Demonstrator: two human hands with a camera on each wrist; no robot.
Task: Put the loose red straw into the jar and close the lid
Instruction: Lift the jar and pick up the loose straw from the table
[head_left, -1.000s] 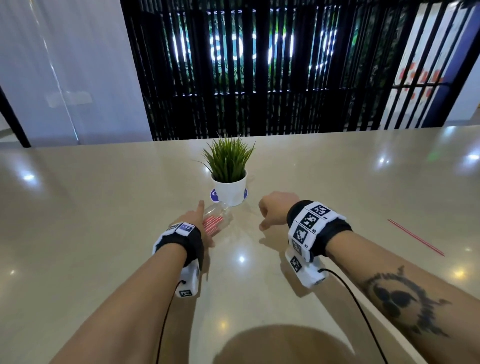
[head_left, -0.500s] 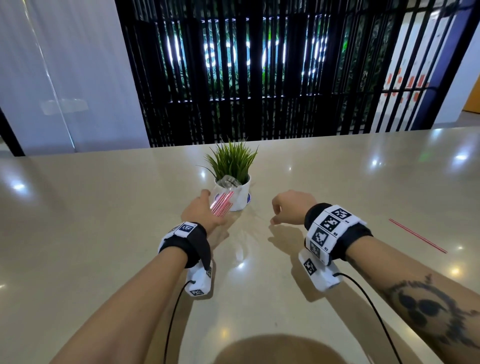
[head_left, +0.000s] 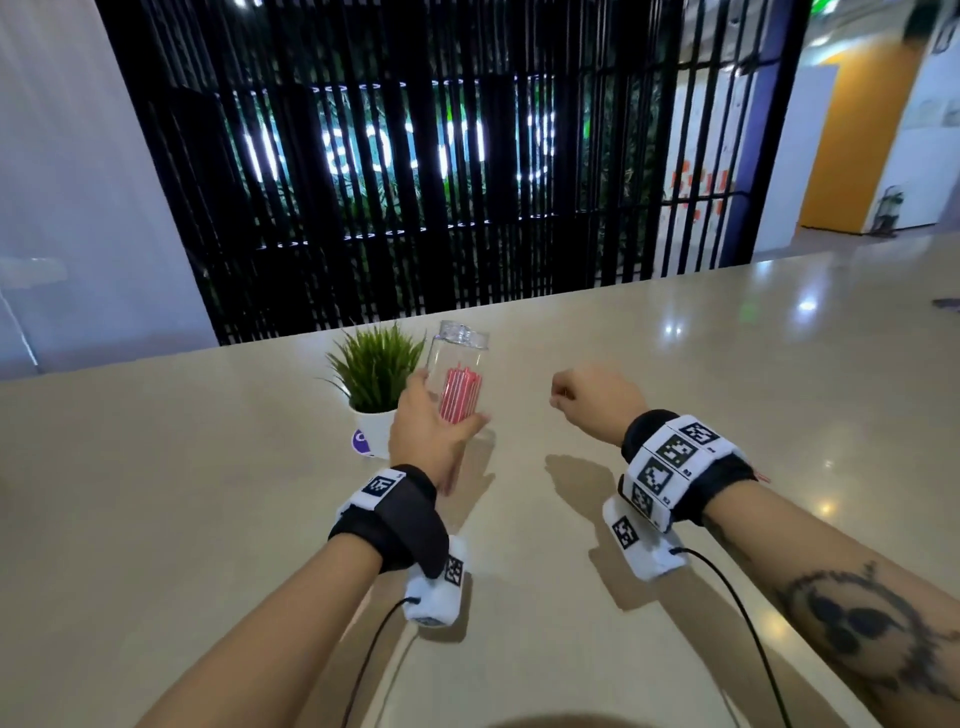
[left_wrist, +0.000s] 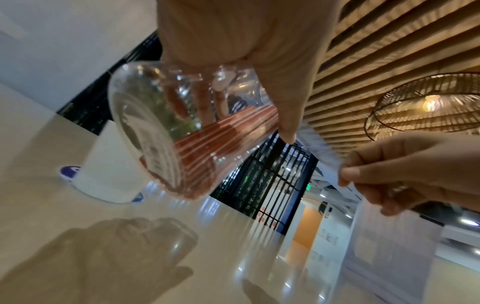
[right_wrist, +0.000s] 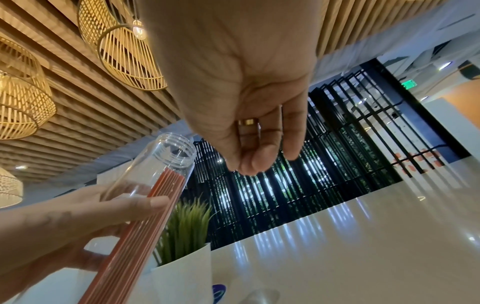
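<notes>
Gripping the jar (head_left: 460, 374) near the table's (head_left: 208, 519) far edge, the left hand (head_left: 426, 431) should keep its mouth upright while the right hand (head_left: 592, 397), curled with contents unclear, fetches the straw.

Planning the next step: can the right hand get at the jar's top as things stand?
Probably yes. The left hand holds the jar off the table, top upward; the right hand hovers beside it with nothing between them.
</notes>
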